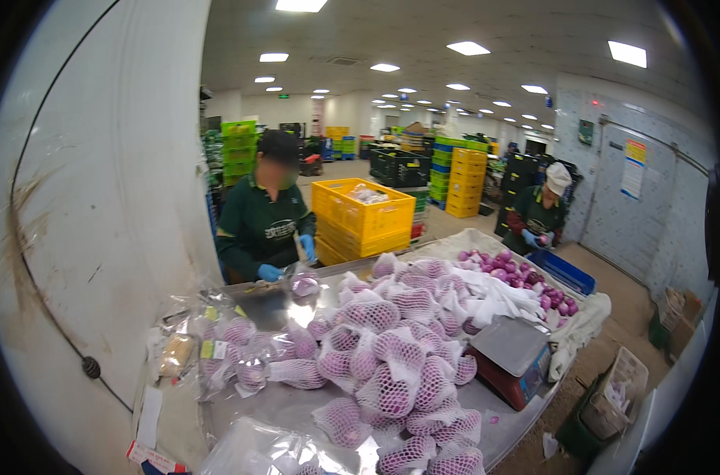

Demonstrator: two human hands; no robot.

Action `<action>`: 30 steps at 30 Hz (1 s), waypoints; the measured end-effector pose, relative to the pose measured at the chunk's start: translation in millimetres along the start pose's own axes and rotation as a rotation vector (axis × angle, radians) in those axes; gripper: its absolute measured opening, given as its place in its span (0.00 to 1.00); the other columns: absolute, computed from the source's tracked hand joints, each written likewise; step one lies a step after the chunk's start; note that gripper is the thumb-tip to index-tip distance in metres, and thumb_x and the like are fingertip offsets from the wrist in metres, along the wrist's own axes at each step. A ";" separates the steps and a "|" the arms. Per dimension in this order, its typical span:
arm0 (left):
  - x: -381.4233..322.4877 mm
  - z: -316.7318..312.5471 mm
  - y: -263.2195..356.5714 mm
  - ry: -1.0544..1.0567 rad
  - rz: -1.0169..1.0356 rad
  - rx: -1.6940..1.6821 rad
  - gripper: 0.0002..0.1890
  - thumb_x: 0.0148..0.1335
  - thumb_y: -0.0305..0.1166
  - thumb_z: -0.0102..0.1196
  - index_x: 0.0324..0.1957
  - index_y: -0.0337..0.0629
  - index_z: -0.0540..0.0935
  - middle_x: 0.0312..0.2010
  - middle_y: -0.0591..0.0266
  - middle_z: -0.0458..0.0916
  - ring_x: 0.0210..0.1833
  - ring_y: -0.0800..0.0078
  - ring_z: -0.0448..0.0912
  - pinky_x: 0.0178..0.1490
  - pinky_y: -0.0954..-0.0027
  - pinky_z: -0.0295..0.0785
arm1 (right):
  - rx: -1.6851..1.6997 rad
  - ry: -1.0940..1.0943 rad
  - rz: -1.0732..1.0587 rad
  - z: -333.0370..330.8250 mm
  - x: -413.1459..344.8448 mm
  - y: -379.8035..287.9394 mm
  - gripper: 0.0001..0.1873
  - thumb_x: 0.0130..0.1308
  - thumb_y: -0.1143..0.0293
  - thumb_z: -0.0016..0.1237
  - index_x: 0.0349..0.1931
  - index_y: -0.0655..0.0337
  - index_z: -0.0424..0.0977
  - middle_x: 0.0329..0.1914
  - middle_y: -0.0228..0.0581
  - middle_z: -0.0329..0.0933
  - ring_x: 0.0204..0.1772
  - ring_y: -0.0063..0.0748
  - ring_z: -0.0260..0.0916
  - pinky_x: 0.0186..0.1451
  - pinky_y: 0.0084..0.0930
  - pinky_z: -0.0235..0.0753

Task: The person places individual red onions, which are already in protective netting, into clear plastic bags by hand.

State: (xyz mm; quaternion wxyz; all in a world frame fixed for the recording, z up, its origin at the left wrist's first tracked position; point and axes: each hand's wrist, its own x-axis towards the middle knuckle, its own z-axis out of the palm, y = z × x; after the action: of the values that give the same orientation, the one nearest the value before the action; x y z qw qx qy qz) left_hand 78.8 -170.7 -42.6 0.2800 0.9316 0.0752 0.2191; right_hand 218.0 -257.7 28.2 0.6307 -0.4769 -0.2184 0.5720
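Neither of my hands is in view. Before me a heap of purple onions in white foam net sleeves (389, 386) covers much of the metal table (265, 409). Clear plastic bags (259, 448) lie at the near edge, overlapping a netted onion. To the left, netted onions in clear bags (238, 332) are bunched together, some bearing labels. A digital scale (511, 344) with a bare metal pan stands right of the heap. Loose purple onions (508, 270) lie at the far right beside a pile of white foam nets (499, 294).
Across the table a blue-gloved co-worker (265, 219) holds a bagged onion (305, 285). Another person (538, 214) handles an onion by a blue crate (562, 273). Yellow crates (363, 219) stand behind the table. A white wall (117, 208) borders the left; bins (612, 398) sit right.
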 end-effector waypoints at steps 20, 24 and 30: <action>56.6 -95.0 4.7 0.413 -0.501 -0.349 0.04 0.61 0.23 0.51 0.38 0.35 0.78 0.26 0.59 0.78 0.24 0.76 0.74 0.30 0.72 0.71 | -0.801 -0.094 0.060 32.0 -25.4 -60.3 0.26 0.69 0.52 0.38 0.58 0.61 0.65 0.34 0.52 0.75 0.35 0.51 0.74 0.41 0.34 0.73; 56.2 -142.0 22.5 0.541 -0.519 -0.664 0.06 0.62 0.22 0.49 0.41 0.35 0.77 0.30 0.60 0.77 0.27 0.77 0.74 0.31 0.73 0.70 | -1.297 -0.276 -0.098 29.8 -33.7 -67.1 0.23 0.68 0.53 0.39 0.53 0.61 0.69 0.33 0.51 0.76 0.35 0.51 0.75 0.39 0.35 0.73; 82.1 -181.3 -29.7 0.276 -0.408 -0.024 0.08 0.63 0.31 0.50 0.37 0.36 0.76 0.26 0.58 0.78 0.24 0.72 0.76 0.30 0.68 0.70 | -1.740 -0.095 -0.803 11.2 -8.0 -78.8 0.10 0.56 0.66 0.51 0.39 0.52 0.72 0.17 0.36 0.67 0.22 0.37 0.69 0.28 0.34 0.71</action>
State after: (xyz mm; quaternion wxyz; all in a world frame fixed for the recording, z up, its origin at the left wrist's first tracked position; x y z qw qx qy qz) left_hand 70.0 -35.8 106.4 0.3166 0.8551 0.2966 0.2839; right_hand 247.2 -252.6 102.5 0.1948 -0.6440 -0.7392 -0.0305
